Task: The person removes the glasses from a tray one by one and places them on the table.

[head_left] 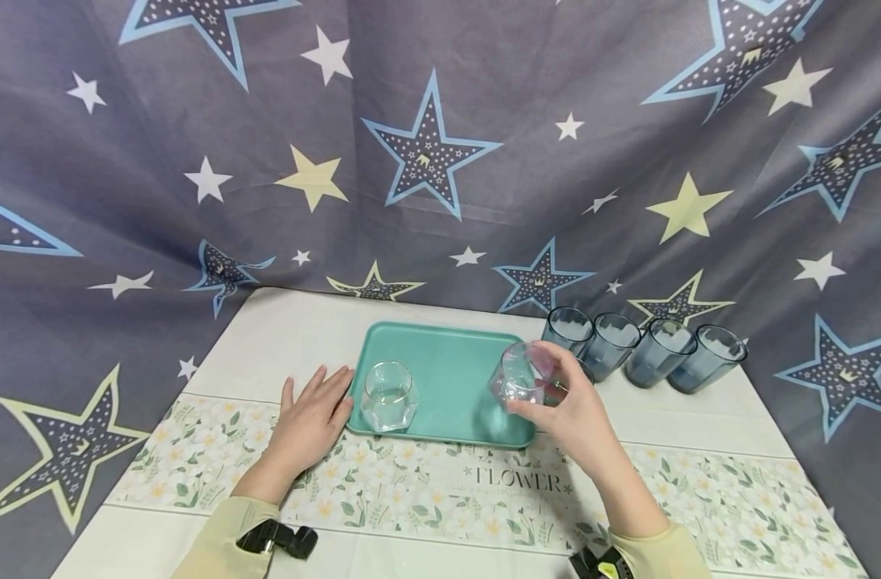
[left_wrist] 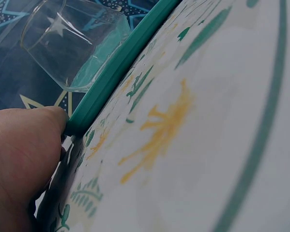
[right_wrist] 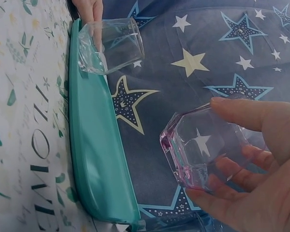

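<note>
My right hand (head_left: 574,410) grips a clear, pink-tinted faceted glass (head_left: 520,375) between thumb and fingers, over the right end of a green tray (head_left: 451,386). In the right wrist view the glass (right_wrist: 203,145) is clear of the tray, its thick pink base facing the tray. A colourless faceted glass (head_left: 388,398) stands upright on the tray's left end. My left hand (head_left: 313,422) lies beside that end, fingers extended; in the left wrist view its thumb side touches the tray rim (left_wrist: 94,104).
A row of several blue-grey tumblers (head_left: 661,354) stands at the back right of the table. Something glassy beside the right hand is mostly hidden. A white cloth with a floral band (head_left: 411,498) covers the table. A star-patterned curtain (head_left: 527,185) hangs behind.
</note>
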Action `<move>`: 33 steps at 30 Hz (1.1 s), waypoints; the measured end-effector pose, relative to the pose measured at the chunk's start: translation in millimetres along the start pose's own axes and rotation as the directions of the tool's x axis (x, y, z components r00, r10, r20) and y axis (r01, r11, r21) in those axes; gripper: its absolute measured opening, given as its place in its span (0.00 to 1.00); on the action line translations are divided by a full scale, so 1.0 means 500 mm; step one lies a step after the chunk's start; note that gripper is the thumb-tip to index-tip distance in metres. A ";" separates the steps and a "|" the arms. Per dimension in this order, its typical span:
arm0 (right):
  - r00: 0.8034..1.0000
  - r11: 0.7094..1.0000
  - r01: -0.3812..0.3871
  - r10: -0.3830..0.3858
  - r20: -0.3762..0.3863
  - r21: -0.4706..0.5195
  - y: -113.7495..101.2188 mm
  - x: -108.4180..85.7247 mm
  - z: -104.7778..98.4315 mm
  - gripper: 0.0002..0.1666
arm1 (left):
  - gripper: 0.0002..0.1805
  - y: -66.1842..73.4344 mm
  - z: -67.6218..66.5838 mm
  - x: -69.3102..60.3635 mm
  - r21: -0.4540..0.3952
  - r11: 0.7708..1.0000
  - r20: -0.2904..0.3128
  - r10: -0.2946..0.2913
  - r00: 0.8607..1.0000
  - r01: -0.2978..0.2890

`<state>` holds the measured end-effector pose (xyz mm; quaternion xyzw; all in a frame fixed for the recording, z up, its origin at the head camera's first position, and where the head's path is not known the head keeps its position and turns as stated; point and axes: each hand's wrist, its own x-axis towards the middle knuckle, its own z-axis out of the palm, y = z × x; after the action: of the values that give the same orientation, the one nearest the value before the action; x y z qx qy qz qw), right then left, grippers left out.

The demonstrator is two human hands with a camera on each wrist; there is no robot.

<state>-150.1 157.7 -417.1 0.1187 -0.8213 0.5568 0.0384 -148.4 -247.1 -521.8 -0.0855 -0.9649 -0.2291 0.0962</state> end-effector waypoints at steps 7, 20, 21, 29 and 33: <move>1.000 1.000 -0.011 0.011 -0.012 -0.011 0.003 0.003 -0.015 0.56 | 0.29 0.004 -0.004 0.001 0.000 1.000 0.013 -0.008 1.000 0.008; 0.998 0.999 -0.015 0.012 -0.069 -0.043 0.006 0.008 -0.057 0.56 | 0.29 0.003 -0.003 0.001 -0.001 1.000 0.017 -0.007 1.000 0.007; 0.997 0.999 -0.015 0.012 -0.075 -0.042 0.007 0.009 -0.061 0.56 | 0.29 0.002 -0.001 0.001 0.000 1.000 0.016 -0.005 1.000 0.005; 0.992 0.999 -0.016 0.010 -0.123 -0.047 0.009 0.011 -0.091 0.57 | 0.29 0.000 0.001 0.001 0.006 1.000 0.014 -0.007 1.000 0.007; 0.988 0.999 -0.036 0.030 -0.149 -0.039 0.006 0.012 -0.105 0.58 | 0.29 0.001 -0.001 0.001 0.003 1.000 0.013 -0.006 1.000 0.006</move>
<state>-160.0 206.3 -399.0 0.0626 -0.8293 0.5476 0.0927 -148.4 -247.0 -520.9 -0.0838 -0.9661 -0.2273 0.0896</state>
